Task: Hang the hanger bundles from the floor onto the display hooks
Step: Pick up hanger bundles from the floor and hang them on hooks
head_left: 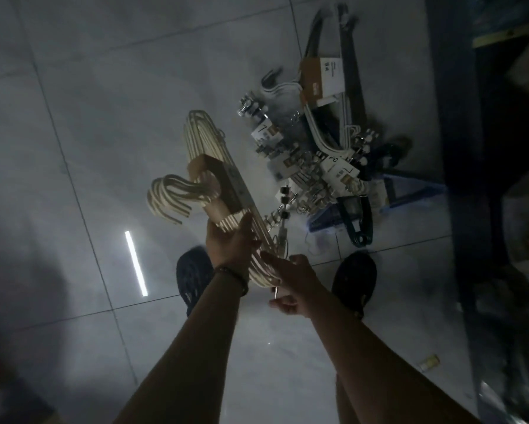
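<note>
Cream hanger bundle (214, 166) raised above the floor (104, 117)

In the head view, we hold it by one end: our left hand (231, 244) is wrapped under the bars and our right hand (293, 280) grips the tip, likely so the hook ends (165, 197) point away, free to catch. The other bundles (321, 160) lie heaped on the floor beyond; no display hooks show.

The hanger bundle (200, 142) is cream with a brown band (223, 175). At two o'clock, the pile (318, 169) mixes white, black and green hangers with brown-and-white labels, on a pale grey floor (104, 87) gridded by dark grout.
</note>
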